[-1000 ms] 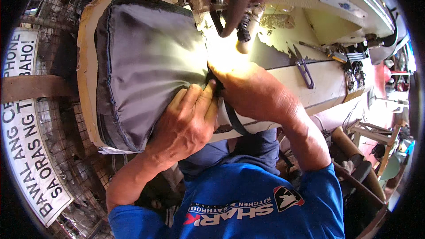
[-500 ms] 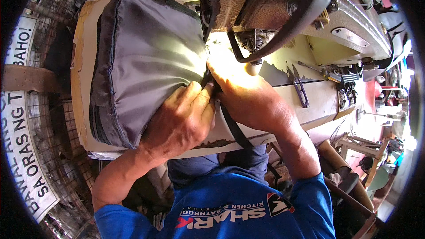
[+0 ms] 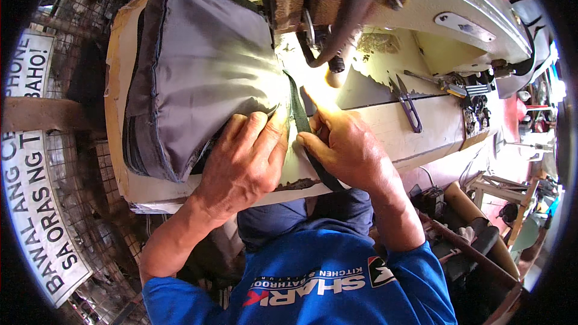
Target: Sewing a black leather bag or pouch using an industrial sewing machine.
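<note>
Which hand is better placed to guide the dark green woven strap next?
Right, probably: the right hand is at the dark green woven strap, thumb across it. The left hand lies on the grey, dark-edged fabric piece.

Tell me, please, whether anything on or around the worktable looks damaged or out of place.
Yes: the worktable looks worn. Beyond the right hand, a dark patch has a jagged border, as if the surface had peeled away. The table's front edge also shows a ragged spot, as if chipped.

Left hand (image 3: pixel 244 153) lies palm-down (fingers (image 3: pixel 256 124) bent), right hand (image 3: pixel 355 147) near, thumb (image 3: pixel 313 144) outstretched.
</note>
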Tool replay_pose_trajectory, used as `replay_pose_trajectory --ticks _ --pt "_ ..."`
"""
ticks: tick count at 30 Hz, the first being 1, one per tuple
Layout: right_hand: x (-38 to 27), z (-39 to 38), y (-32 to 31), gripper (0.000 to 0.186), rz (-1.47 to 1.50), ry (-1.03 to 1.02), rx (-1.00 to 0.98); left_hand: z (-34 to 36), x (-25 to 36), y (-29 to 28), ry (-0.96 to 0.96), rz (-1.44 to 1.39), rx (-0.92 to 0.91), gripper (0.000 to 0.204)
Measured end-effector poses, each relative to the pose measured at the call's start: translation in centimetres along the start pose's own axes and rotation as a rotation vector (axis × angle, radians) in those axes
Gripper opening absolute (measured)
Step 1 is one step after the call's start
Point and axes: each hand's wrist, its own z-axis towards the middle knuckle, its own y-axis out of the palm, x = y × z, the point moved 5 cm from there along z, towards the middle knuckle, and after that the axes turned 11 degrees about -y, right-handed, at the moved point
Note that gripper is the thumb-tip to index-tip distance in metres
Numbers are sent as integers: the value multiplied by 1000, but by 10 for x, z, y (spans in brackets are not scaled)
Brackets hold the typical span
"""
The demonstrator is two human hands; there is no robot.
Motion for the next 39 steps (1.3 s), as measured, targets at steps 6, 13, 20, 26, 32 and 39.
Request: replay_pose_trajectory --ticks 6,13,20,26,32,39 --pt "-5 3 4 18 126 -153 104 -1 -6 3 -96 -167 -10 27" --pt "7 7 5 43 172 -224 -22 6 4 7 -59 -117 -14 27" --pt "-8 16 -1 23 31 -440 11 5 2 12 -100 -148 16 25" --pt "-12 22 3 39 -178 -438 -179 3 1 11 -50 -125 -4 24" --pt "-5 30 3 25 -176 -573 -3 9 -7 17 -46 -116 33 22" --pt "-1 30 3 30 -110 -597 64 13 -11 16 -31 -127 49 21"
